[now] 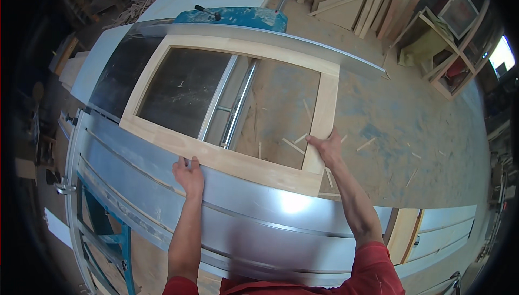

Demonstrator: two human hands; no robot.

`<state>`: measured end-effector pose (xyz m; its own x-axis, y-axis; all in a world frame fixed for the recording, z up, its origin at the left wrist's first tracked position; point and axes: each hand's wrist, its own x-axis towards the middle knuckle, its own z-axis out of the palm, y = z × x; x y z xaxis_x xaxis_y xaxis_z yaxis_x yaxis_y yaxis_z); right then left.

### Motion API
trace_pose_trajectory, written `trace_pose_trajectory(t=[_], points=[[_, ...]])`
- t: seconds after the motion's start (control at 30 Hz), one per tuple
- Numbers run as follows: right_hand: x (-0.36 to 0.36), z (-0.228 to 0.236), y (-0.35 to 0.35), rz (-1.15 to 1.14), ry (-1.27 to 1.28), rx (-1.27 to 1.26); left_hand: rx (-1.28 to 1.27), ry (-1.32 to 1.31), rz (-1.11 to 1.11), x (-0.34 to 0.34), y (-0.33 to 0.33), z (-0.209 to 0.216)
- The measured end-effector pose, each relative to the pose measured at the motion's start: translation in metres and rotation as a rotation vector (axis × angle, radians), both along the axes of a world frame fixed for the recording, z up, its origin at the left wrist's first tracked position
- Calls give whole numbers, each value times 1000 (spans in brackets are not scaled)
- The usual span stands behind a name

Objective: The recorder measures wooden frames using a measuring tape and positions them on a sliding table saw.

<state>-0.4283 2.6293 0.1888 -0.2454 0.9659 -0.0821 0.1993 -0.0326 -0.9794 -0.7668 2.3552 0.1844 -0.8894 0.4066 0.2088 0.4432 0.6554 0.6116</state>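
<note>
A pale rectangular wooden frame (238, 164) with an open middle lies across a sliding table saw, against a long metal fence (324, 49) along its far side. My left hand (189, 176) has its fingers bent against the frame's near rail, left of its middle. Around the right end piece my right hand (327, 148) is closed, its thumb on top and its fingers out of sight beneath. Through the frame's opening show the dark saw table (184, 89) and a shiny metal bar (239, 103). Under the near rail stretches the silver sliding table (254, 198).
Beyond the fence stands a blue machine part (238, 18) with a black-knobbed lever. Thin wood offcuts (366, 143) litter the floor at right. Boards (373, 3) lean at the back, and a wooden rack (440, 52) stands at the far right. A wood strip (404, 235) crosses the table's right end.
</note>
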Motion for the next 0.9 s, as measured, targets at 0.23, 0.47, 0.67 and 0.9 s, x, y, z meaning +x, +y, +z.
trace_pose_trajectory(t=[0.23,0.47,0.67,0.9], points=[[-21,10,-48,-36,10,22,3,18,-26,-30,-40,9],[-63,34,-147,-58,12,-57,-26,11,-28,-72,-128,22],[-121,15,-244,4,-45,-58,9,26,28,-129,-230,9],[-164,4,-352,-34,-15,-74,94,101,87,-168,-324,-16]])
